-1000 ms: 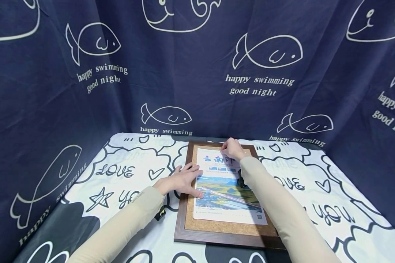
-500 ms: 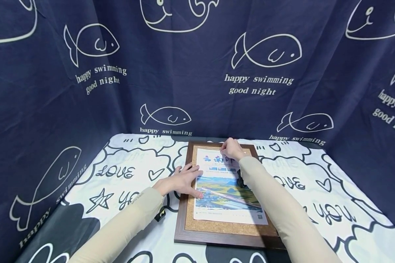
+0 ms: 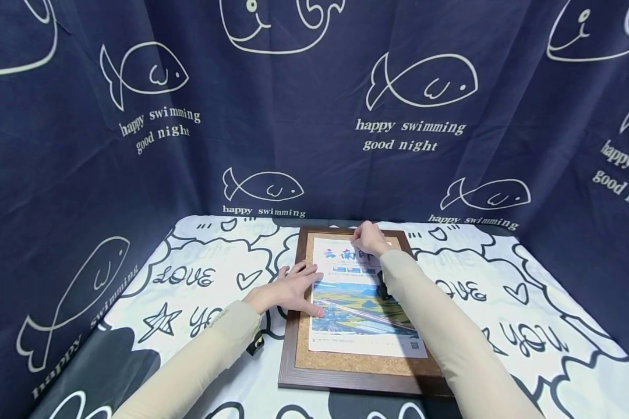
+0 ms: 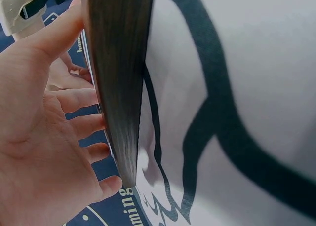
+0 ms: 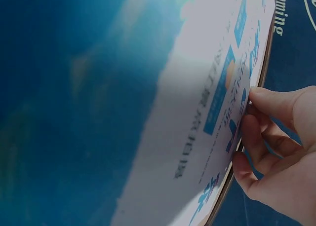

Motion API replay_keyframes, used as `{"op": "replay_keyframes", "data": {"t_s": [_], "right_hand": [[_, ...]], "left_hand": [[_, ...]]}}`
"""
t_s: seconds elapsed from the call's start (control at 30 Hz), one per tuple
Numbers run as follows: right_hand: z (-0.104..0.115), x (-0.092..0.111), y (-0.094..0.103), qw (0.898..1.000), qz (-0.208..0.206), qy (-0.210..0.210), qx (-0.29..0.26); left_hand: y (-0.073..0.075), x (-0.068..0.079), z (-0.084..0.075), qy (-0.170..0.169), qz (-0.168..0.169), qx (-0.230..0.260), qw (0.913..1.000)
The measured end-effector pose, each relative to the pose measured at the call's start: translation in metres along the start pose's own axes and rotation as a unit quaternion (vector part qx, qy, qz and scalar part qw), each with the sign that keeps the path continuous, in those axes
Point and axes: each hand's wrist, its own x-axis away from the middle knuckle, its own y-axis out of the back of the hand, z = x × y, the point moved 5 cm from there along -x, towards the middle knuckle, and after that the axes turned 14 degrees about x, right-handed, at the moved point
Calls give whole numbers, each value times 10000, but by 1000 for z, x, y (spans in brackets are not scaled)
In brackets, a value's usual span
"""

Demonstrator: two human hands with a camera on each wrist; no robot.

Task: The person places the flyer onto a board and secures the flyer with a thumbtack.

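Note:
A printed poster (image 3: 367, 343) with blue lettering and a landscape picture lies on a wood-framed cork board (image 3: 346, 362). Fingers spread, my left hand (image 3: 292, 289) rests across the board's left frame, with fingertips on the poster's left side. The left wrist view shows that hand (image 4: 44, 117) along the dark wooden frame (image 4: 116, 78). My right hand (image 3: 371, 237) is bent over the poster's top edge. In the right wrist view, the thumb and curled fingers of my right hand (image 5: 284, 137) meet the poster (image 5: 192, 117) near its top; I cannot tell whether they pinch something small.
The board lies on a white cloth (image 3: 188, 279) with black doodles and lettering. Behind it hangs a dark blue curtain (image 3: 314, 134) with white fish drawings, close to the board's far edge. My right sleeve (image 3: 451, 331) crosses the poster's right side.
Both hands, the poster and the board stay in place. Only the head view has shifted very slightly.

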Motion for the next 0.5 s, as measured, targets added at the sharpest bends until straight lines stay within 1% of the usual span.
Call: {"op": "replay_keyframes", "data": {"t_s": [0.17, 0.27, 0.37, 0.5], "right_hand": [[0, 0, -1, 10000, 44, -68, -46], [0, -1, 0, 10000, 12, -9, -69], [0, -2, 2, 10000, -34, 28, -64], [0, -1, 2, 10000, 39, -18, -66]], "left_hand": [[0, 1, 1, 32, 10, 12, 10000], [1, 1, 1, 57, 16, -16, 10000], [1, 1, 0, 35, 6, -14, 10000], [1, 1, -1, -38, -11, -3, 10000]]}}
